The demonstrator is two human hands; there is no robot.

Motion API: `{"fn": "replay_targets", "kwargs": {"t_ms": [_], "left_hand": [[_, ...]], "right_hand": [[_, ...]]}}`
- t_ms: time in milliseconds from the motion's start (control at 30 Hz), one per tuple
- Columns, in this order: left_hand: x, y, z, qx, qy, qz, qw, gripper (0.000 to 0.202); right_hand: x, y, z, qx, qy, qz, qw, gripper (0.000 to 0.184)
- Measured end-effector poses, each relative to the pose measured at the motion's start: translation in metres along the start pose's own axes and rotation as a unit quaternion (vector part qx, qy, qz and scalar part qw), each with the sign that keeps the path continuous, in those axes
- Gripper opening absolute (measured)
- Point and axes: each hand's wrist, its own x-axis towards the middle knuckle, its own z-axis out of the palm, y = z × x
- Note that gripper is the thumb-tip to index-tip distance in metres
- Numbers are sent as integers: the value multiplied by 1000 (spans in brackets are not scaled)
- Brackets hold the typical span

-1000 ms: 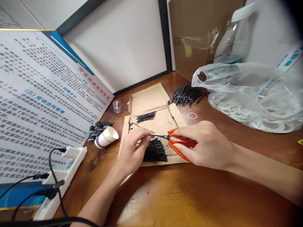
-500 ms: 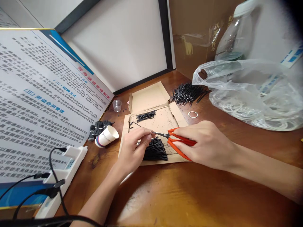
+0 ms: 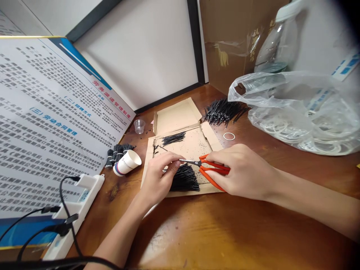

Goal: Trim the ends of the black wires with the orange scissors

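My left hand [image 3: 157,174] is closed in a pinch on a thin black wire [image 3: 163,149], whose end sticks out to the upper left of the fingers. The rest of that wire is hidden by the fingertips. Fingers of my right hand [image 3: 246,172] are wrapped round the red handles of small scissors [image 3: 214,181]. The blades point left, with their tips right at my left fingertips. Below the hands, a thick pile of black wires [image 3: 185,179] lies on an opened cardboard box [image 3: 194,138]. A smaller row of black wires [image 3: 173,138] lies farther back on it.
A larger wire heap [image 3: 223,111] and a white ring [image 3: 229,136] are to the right, near a clear plastic bag [image 3: 303,131]. A paper cup [image 3: 128,163], tied wire bundles [image 3: 118,152], a small clear cup [image 3: 139,126] and a power strip [image 3: 84,202] stand left.
The scissors have tilted slightly, their blades now a little lower at my left fingertips. Both hands stay almost in place, each with the same thing in it.
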Motion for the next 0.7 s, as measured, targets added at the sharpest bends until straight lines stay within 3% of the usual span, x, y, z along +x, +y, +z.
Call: {"fn": "replay_targets", "kwargs": {"t_ms": [333, 700], "left_hand": [[0, -1, -1, -3, -1, -10, 1000, 17], [2, -2, 0, 2, -6, -3, 1000, 14]], "right_hand": [[0, 1, 2, -30, 19, -13, 999, 28], [0, 1, 0, -21, -9, 8, 1000, 20]]}}
